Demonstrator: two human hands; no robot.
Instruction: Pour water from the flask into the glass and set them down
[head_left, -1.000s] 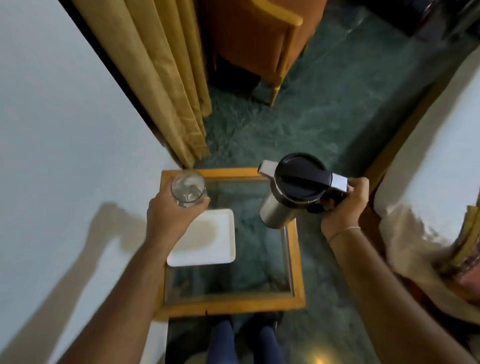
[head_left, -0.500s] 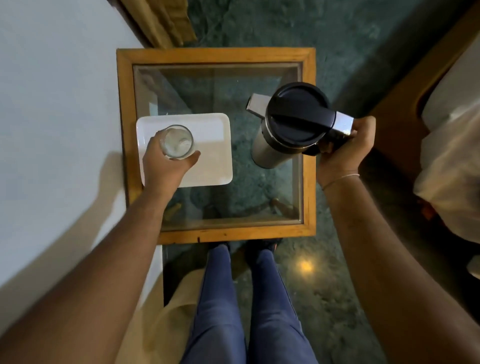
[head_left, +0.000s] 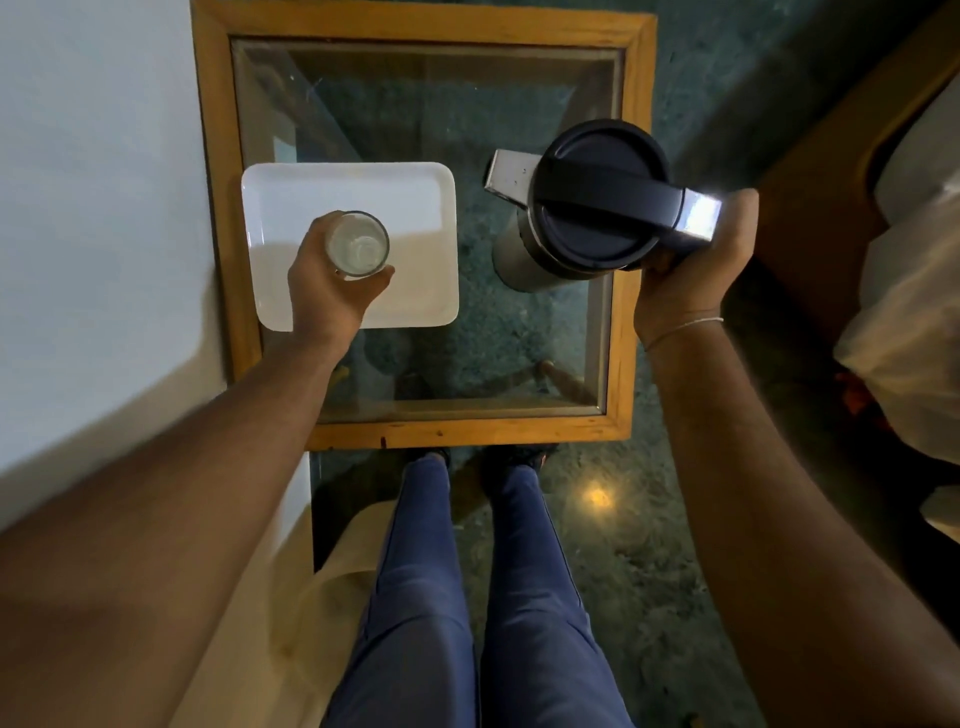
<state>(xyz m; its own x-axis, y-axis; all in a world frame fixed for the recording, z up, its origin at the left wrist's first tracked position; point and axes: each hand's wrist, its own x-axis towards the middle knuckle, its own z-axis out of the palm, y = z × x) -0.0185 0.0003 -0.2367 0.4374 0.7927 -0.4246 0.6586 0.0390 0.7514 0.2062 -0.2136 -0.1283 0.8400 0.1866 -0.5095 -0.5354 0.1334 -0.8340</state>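
Note:
My left hand grips a clear glass with water in it, held upright over the white square tray. Whether the glass touches the tray is hidden by the hand. My right hand holds the handle of a steel flask with a black lid. The flask is upright over the right side of the glass-topped table, spout pointing left. I cannot tell if its base rests on the glass top.
The small table has a wooden frame and stands against a white wall on the left. A bed with white sheets lies to the right. My legs in blue trousers stand at the table's near edge.
The view has tilted down onto the table. The glass has come down over the near part of the white tray, and the flask has come lower over the table's right side.

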